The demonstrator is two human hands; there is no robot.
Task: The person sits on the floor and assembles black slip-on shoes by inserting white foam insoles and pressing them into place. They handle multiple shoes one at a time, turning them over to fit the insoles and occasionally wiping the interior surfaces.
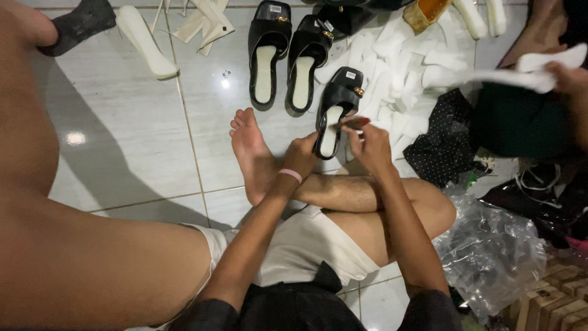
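Gripping a black sandal (335, 110) by its heel, left hand (300, 156) fingers are clamping the light, stiff sole; right hand (369, 144), at three o'clock, is pinching a brush (350, 124).

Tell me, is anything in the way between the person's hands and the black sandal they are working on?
Nothing visible is. The left hand already grips the heel end of the black sandal, and the right hand holds a small brush-like tool against its pale insole. The two finished-looking sandals lie apart, farther off on the tiled floor.

Both forearms extended forward; left hand (300, 156) closed, right hand (369, 146) pinching.
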